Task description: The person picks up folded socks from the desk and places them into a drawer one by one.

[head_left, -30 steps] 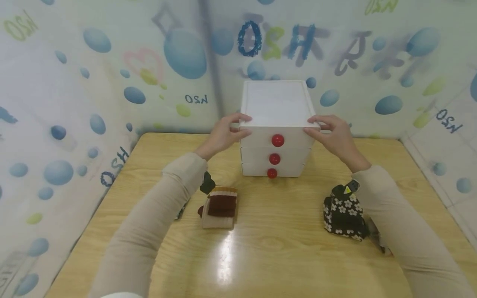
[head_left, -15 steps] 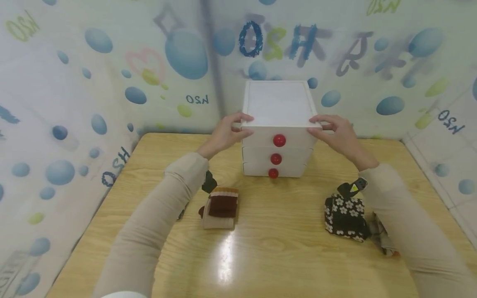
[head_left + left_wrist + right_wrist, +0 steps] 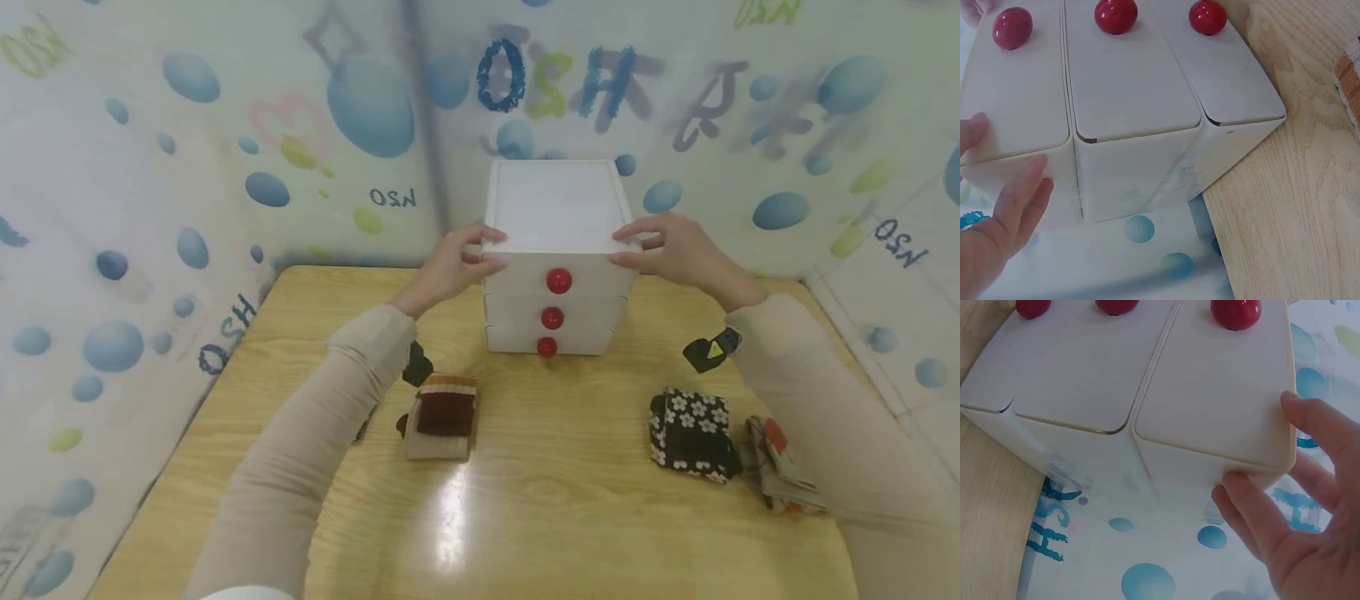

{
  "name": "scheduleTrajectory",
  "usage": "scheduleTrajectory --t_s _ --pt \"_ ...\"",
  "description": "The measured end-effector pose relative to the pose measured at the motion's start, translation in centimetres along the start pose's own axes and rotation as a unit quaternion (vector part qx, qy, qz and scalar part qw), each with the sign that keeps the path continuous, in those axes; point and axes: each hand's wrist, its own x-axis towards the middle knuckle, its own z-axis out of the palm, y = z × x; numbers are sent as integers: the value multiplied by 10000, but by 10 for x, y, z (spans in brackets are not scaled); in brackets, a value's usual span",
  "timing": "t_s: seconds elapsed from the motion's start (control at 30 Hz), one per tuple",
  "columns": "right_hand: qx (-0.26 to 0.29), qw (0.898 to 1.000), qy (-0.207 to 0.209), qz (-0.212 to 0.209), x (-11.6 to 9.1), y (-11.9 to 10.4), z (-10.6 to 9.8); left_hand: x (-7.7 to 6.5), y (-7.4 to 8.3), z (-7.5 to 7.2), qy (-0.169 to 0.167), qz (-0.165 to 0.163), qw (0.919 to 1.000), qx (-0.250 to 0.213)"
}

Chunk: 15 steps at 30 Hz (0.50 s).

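Observation:
A white three-drawer box (image 3: 555, 204) with round red knobs, one per drawer, stands at the back of the wooden table (image 3: 540, 517). My left hand (image 3: 450, 265) grips its upper left front corner, fingers on top and at the side, thumb toward the front. At the opposite corner, my right hand (image 3: 678, 250) holds the upper right edge in a similar way. The left wrist view shows fingers (image 3: 1019, 197) against the side panel below the top drawer front (image 3: 1019, 100). From the right wrist, fingertips (image 3: 1235, 484) press the other side panel. All drawers are closed.
Left of centre lies a folded brown and tan knit bundle (image 3: 442, 417). On the right are a folded black cloth with white flowers (image 3: 692, 433) and a grey-and-red folded cloth (image 3: 780, 467), partly behind the sleeve. A patterned wall (image 3: 360, 208) rises right behind the box.
My right forearm has swung outward and up, uncovering more of the grey-and-red cloth. The right hand has shifted slightly at the box corner. Left hand and box stay put.

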Motion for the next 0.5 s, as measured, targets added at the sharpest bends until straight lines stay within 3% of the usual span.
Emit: scheduleTrajectory --t_s 0.5 --pt "-29 10000 -77 50 4 1 -3 -3 3 1 8 14 10000 88"
